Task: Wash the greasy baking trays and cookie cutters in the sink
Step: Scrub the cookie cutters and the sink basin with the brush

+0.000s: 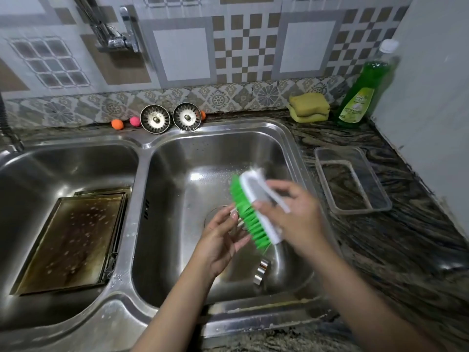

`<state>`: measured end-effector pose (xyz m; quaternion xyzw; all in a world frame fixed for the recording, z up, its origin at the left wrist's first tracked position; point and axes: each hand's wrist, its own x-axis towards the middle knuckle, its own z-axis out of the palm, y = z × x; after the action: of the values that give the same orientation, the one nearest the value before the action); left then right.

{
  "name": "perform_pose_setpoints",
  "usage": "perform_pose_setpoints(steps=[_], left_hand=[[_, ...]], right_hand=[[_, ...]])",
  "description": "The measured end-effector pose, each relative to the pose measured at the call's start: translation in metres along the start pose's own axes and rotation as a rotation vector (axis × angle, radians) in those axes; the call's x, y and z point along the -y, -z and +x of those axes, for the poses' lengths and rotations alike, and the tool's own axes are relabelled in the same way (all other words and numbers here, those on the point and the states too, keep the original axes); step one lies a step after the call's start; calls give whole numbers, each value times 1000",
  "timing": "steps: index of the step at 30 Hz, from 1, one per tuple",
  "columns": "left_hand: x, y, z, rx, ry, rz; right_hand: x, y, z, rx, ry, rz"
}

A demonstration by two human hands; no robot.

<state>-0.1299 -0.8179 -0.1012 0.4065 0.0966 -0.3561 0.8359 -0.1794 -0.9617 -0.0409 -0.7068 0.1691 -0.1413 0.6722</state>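
My right hand [291,214] grips a white scrub brush [256,207] with green bristles over the right basin [218,153]. My left hand [220,240] is held against the bristles and pinches a small, thin metal cookie cutter [238,221] between thumb and fingers; motion blur hides its shape. More shiny cookie cutters [262,271] lie on the floor of the right basin, below the brush. Greasy brown baking trays [73,240] with soapy spots are stacked flat in the left basin [63,161].
A green dish soap bottle [363,90] and yellow sponges [308,107] stand at the back right. A clear plastic container [352,181] sits on the counter right of the sink. Two sink strainers [154,118] lean on the backsplash. The tap [114,39] is mounted on the wall.
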Motion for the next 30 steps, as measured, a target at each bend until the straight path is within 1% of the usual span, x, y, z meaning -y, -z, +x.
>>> perform_pose_setpoints(steps=[3,7,9,12,14,15,17,18,20,22,27,30], left_hand=[[-1,1,-4,-7,-31,-65],[-1,18,-8,-162,31,-4],[0,22,-9,-186,52,32],[-1,21,-9,-191,71,76],[0,20,-7,-184,70,80],[0,20,-6,-179,65,76],[0,17,-4,-158,38,43],[-1,17,-5,-141,21,10],[-4,16,-7,-123,9,-28],[-3,19,-10,-157,36,18],[1,29,-14,-203,69,159],[-2,29,-16,-208,5,387]], right_hand=[[-32,-27,-3,44,-63,11],[-57,-31,11,69,-82,-67],[-62,-30,18,87,-61,-145],[-57,-27,26,61,-35,-248],[-50,-27,26,22,-3,-249],[-46,-28,24,23,7,-210],[-46,-33,16,87,-10,-76],[-49,-36,12,122,-5,-59],[-56,-37,7,152,17,-108],[-59,-34,9,119,16,-139],[-57,-30,19,71,62,-334],[-51,-28,29,31,58,-250]])
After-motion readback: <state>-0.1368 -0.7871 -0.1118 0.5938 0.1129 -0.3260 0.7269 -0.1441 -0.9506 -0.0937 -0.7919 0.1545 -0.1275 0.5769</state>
